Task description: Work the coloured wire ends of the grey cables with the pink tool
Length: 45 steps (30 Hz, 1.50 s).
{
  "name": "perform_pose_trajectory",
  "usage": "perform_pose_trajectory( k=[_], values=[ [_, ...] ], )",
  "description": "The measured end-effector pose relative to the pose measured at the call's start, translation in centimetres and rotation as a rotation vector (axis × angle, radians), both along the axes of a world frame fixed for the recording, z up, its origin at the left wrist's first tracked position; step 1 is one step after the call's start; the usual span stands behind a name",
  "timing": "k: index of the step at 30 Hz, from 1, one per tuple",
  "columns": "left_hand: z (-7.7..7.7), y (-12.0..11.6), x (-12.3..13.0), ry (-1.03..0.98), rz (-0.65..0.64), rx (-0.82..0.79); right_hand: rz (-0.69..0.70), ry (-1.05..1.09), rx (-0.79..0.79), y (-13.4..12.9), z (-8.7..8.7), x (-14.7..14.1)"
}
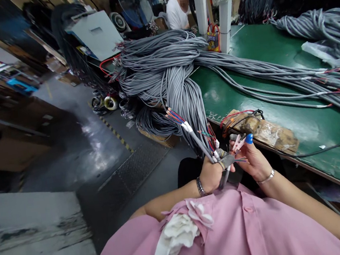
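My left hand [214, 175] is closed round several grey cables [200, 141], with grey wrapping on its fingers. White sleeves and bare coloured wires [175, 117] show at the cable ends. More thin coloured wires [242, 160] stick out between my two hands. My right hand [255, 161] is pinched just to the right, a blue cover on one fingertip. Between its fingers is a small pinkish piece [238, 144], too small to make out. A thick bundle of grey cables [183, 88] hangs over the table end, just beyond my hands.
A green table [327, 161] runs along the right. On it lie a worn wooden block [271, 134] with red and black leads, and long grey cables [262, 67]. A person in a white shirt [176, 13] sits behind. A grey box [97, 36] stands back left.
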<state>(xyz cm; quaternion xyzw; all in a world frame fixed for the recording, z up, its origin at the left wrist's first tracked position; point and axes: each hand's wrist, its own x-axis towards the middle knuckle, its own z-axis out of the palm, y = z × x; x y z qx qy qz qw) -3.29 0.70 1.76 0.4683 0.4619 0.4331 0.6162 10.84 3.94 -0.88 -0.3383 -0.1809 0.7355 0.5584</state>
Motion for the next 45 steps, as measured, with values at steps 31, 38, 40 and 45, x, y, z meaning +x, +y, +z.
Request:
perform_pose_trajectory(
  k=[31, 38, 40, 45],
  values=[
    [-0.1, 0.0, 0.3, 0.004, 0.108, 0.138, -0.014, -0.135, 0.144, -0.9, -0.6, 0.5],
    [-0.3, 0.0, 0.3, 0.039, 0.092, 0.118, 0.112, 0.097, 0.119, -0.4, 0.8, -0.3],
    [-0.6, 0.0, 0.2, 0.058, 0.081, 0.109, 0.065, 0.104, 0.104, -0.4, 0.6, -0.3],
    [-1.0, -0.2, -0.3, 0.105, 0.050, 0.102, 0.013, 0.112, 0.040, -0.4, -0.4, -0.1]
  ],
)
